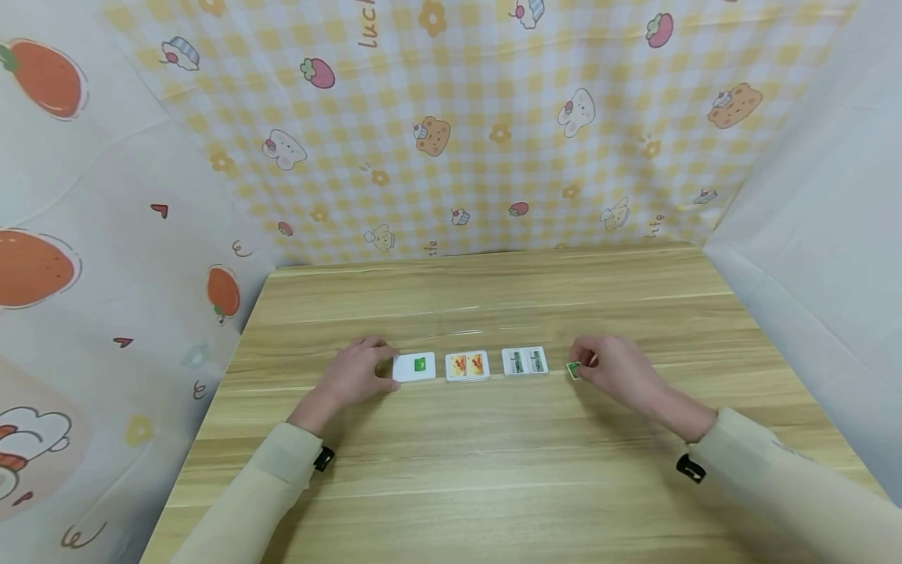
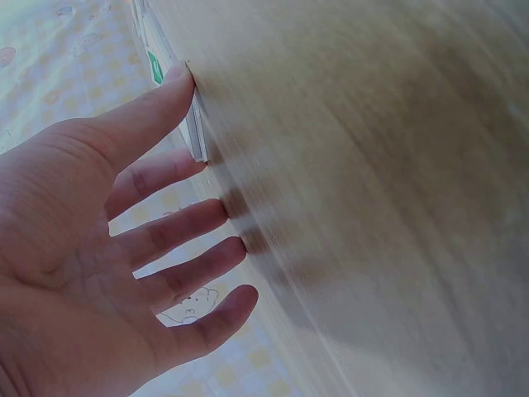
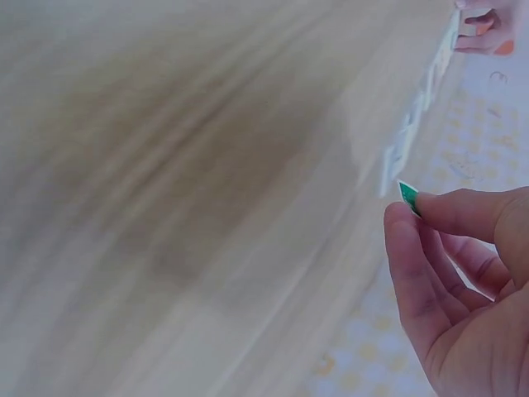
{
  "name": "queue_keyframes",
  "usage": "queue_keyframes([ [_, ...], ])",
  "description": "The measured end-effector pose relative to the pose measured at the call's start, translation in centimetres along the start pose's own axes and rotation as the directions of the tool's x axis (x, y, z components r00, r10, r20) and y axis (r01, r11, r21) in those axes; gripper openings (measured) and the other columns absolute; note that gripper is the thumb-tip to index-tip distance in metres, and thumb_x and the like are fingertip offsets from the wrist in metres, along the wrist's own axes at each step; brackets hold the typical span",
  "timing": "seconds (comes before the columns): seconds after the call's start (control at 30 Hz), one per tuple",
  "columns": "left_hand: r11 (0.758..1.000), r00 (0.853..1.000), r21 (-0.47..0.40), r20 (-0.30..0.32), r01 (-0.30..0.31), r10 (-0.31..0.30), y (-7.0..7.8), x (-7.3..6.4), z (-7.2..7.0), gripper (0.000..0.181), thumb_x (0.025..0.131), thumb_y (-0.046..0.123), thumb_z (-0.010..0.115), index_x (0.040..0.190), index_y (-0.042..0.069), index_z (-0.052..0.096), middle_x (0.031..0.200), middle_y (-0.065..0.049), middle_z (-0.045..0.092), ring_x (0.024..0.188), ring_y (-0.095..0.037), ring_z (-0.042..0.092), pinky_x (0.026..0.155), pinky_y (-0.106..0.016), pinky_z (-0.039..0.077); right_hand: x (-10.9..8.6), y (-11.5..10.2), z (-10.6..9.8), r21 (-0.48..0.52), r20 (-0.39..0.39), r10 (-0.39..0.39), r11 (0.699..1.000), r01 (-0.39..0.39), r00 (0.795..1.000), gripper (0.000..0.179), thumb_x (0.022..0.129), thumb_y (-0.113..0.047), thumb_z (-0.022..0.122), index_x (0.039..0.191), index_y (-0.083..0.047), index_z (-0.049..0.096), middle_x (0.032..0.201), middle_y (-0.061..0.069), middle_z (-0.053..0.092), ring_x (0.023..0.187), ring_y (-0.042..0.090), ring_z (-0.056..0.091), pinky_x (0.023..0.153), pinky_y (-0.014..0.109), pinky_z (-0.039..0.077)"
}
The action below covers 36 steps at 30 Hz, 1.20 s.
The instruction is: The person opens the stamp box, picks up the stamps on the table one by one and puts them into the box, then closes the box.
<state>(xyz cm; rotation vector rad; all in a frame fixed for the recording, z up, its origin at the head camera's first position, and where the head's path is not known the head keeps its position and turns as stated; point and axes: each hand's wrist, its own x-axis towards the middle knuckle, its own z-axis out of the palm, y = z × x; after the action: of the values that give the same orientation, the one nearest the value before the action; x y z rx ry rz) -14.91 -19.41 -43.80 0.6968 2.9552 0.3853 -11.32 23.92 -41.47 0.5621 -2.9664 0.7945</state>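
My left hand (image 1: 359,368) holds the left end of a white card (image 1: 405,367) with a green square (image 1: 420,364) on it. Thumb and index finger touch the card at its near and far edges, and the other fingers (image 2: 186,227) extend loosely. In the left wrist view the card's edge looks thick, like a small stack. Between thumb and index finger, my right hand (image 1: 616,370) pinches a small green piece with a white border (image 3: 408,197), just above the table. Part of that piece is hidden by the fingertips.
Right of the white card lie a card with two orange pictures (image 1: 467,366) and a card with two grey-green pictures (image 1: 524,361). Clear, faint-edged rectangles (image 1: 463,319) lie behind them on the wooden table (image 1: 451,470). A patterned yellow checked cloth (image 1: 479,157) hangs behind.
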Motion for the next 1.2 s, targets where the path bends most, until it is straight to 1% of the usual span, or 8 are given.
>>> queue_keyframes([
  [0.17,1.000,1.000,-0.001,0.004,0.002,-0.002,0.0,-0.1,-0.1,0.058,0.071,0.044,0.074,0.121,0.018,0.059,0.118,-0.002,0.052,0.105,-0.025,0.047,0.078,-0.052,0.042,1.1,-1.4,0.0,-0.002,-0.001,-0.028,1.000,0.028,1.000,0.015,0.075,-0.010,0.071,0.077,-0.022,0.062,0.066,-0.012,0.058,0.056,0.004,0.052,0.049,0.024,0.043],
  [0.3,1.000,1.000,-0.009,0.002,0.000,0.000,0.1,0.0,-0.1,0.058,0.071,0.043,0.075,0.121,0.017,0.060,0.117,-0.002,0.052,0.104,-0.025,0.048,0.078,-0.052,0.042,2.1,-2.7,0.1,0.016,0.013,-0.045,0.999,0.045,0.999,0.013,0.077,-0.011,0.070,0.078,-0.021,0.062,0.069,-0.012,0.059,0.058,0.004,0.053,0.050,0.024,0.044],
  [0.47,1.000,1.000,-0.007,-0.007,-0.003,0.003,0.2,0.0,-0.2,0.058,0.070,0.042,0.075,0.120,0.017,0.060,0.116,-0.002,0.053,0.102,-0.024,0.048,0.077,-0.049,0.043,3.8,-4.5,0.4,0.036,0.019,-0.092,0.995,0.091,0.996,0.009,0.079,-0.014,0.068,0.080,-0.021,0.062,0.070,-0.012,0.059,0.059,0.005,0.053,0.051,0.025,0.044],
  [0.67,1.000,1.000,-0.003,-0.018,-0.015,0.015,0.1,0.0,-0.1,0.058,0.069,0.042,0.076,0.119,0.016,0.061,0.114,-0.002,0.054,0.101,-0.024,0.049,0.076,-0.048,0.043,5.9,-6.7,1.1,0.094,0.010,-0.119,0.989,0.118,0.993,0.009,0.081,-0.016,0.067,0.086,-0.023,0.062,0.075,-0.014,0.059,0.064,0.003,0.054,0.055,0.023,0.046],
  [0.87,1.000,1.000,-0.005,-0.015,-0.010,0.010,-0.1,0.2,0.2,0.058,0.069,0.043,0.076,0.119,0.017,0.061,0.115,-0.002,0.053,0.103,-0.024,0.048,0.079,-0.050,0.042,7.9,-8.7,2.1,0.168,-0.025,-0.180,0.969,0.181,0.983,0.011,0.080,-0.013,0.069,0.084,-0.022,0.063,0.075,-0.012,0.060,0.066,0.003,0.054,0.058,0.022,0.047],
  [1.03,1.000,1.000,-0.002,-0.016,-0.017,0.017,-0.2,0.3,0.3,0.058,0.069,0.044,0.075,0.119,0.017,0.061,0.114,-0.002,0.054,0.103,-0.025,0.048,0.080,-0.051,0.041,9.1,-9.9,3.2,0.228,-0.002,-0.171,0.959,0.167,0.985,0.012,0.079,-0.014,0.070,0.082,-0.022,0.062,0.074,-0.012,0.059,0.066,0.003,0.054,0.059,0.021,0.047],
  [1.2,1.000,1.000,0.001,-0.016,-0.010,0.010,-0.2,0.3,0.3,0.058,0.069,0.043,0.076,0.119,0.018,0.061,0.114,-0.002,0.054,0.102,-0.025,0.048,0.080,-0.049,0.041,10.0,-11.1,4.3,0.280,0.006,-0.164,0.947,0.156,0.986,0.009,0.079,-0.013,0.070,0.081,-0.020,0.064,0.073,-0.011,0.060,0.066,0.003,0.056,0.059,0.020,0.047],
])
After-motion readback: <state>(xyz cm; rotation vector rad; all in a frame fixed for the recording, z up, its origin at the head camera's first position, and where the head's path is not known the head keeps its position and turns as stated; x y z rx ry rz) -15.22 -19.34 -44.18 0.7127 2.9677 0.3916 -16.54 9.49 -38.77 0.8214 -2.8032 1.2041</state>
